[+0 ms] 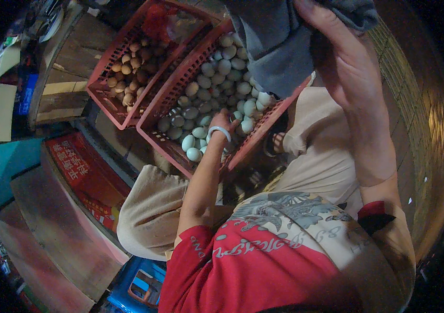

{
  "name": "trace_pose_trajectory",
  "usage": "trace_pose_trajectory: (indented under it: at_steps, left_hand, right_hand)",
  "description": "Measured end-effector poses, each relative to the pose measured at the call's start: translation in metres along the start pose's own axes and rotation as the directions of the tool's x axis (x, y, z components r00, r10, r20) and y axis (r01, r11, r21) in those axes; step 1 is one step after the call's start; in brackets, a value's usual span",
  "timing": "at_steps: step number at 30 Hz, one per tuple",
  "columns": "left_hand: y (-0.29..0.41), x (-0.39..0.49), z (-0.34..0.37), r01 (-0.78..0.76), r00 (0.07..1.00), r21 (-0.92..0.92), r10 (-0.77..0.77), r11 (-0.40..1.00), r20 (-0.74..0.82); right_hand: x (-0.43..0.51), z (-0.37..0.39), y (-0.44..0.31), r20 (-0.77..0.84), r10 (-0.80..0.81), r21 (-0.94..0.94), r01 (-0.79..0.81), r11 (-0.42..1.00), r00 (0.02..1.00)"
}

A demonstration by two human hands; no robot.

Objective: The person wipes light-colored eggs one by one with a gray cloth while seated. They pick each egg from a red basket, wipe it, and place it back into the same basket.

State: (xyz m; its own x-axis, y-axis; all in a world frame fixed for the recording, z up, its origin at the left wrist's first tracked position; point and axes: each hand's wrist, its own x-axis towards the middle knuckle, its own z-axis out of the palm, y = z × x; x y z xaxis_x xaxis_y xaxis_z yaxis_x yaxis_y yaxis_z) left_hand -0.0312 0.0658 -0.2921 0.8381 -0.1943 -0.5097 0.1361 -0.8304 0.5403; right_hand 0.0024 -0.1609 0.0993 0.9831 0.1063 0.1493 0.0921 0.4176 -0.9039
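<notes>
My left hand [225, 120], with a pale bangle at the wrist, reaches down among pale blue-green eggs [224, 67] in a red plastic crate [159, 102]. Its fingers are partly hidden between the eggs, so I cannot tell whether they hold one. At the upper right, close to the camera, my right hand [335, 51] is closed on a dark grey cloth [280, 51]. The cloth hangs over the crate's right side and covers part of the eggs.
Beside it on the left stands a second red crate [106, 64] with brown eggs [126, 69] and a red plastic bag [157, 21]. Cardboard boxes [63, 92], a red printed box [85, 172] and a blue plastic stool [136, 287] are at the left. Paving [398, 70] runs along the right.
</notes>
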Motion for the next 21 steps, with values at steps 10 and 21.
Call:
trace_pose_trajectory:
  at_steps: [10, 21]
  left_hand:
    - [0.009, 0.011, 0.004, 0.036, 0.992, 0.195, -0.058, 0.980, 0.111]
    - [-0.011, 0.016, -0.005, 0.138, 0.990, -0.562, -0.133, 0.815, 0.050]
  right_hand:
    - [0.003, 0.009, -0.006, 0.048, 0.023, -0.071, -0.020, 0.997, 0.999]
    - [0.003, -0.002, -0.007, 0.140, 0.018, 0.014, -0.020, 1.000, 0.990]
